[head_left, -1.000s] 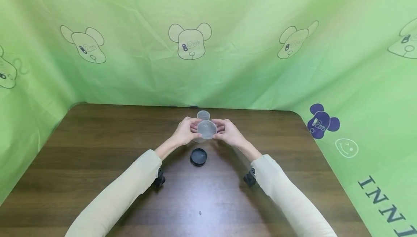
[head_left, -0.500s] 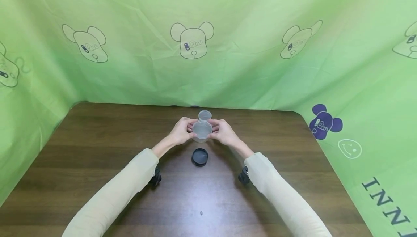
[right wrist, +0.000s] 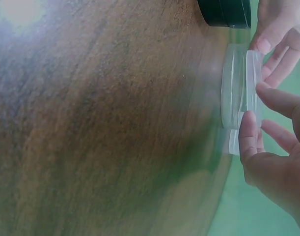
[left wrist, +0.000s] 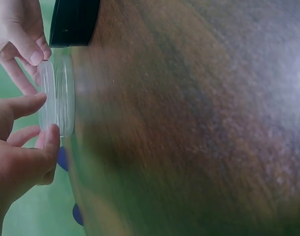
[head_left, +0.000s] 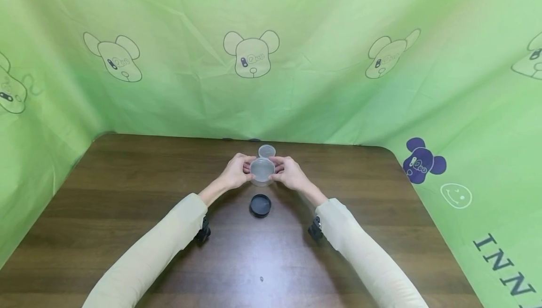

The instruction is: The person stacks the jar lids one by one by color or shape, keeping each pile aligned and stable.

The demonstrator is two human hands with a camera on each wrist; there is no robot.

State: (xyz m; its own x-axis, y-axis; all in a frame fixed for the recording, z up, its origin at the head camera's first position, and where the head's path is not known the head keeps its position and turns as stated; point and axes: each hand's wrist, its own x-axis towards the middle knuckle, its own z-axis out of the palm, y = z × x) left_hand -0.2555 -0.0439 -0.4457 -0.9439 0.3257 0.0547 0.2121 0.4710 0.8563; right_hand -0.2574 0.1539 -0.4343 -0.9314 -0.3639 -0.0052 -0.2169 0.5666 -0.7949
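A frosted round plastic lid (head_left: pixel 262 170) is pinched at opposite edges by both hands. My left hand (head_left: pixel 232 172) has its thumb and fingers on the left edge; my right hand (head_left: pixel 292 174) mirrors it on the right. Directly beneath sits a shallow clear round jar (left wrist: pixel 67 98), mostly covered by the lid in the head view. In the right wrist view the lid (right wrist: pixel 253 81) lies flat, close over the jar's mouth. Nearer to me is a black round shallow cap (head_left: pixel 260 206), hollow side up.
Just behind the jar stands a smaller clear round piece (head_left: pixel 267 151). The dark wooden table (head_left: pixel 139 223) ends at a green printed curtain (head_left: pixel 313 106) at the back and sides. A tiny speck (head_left: pixel 261 279) lies on the table near the front.
Both hands have brought the lid slightly left and over the clear jar. During the last half second they have stayed almost still, and the black cap has stayed put.
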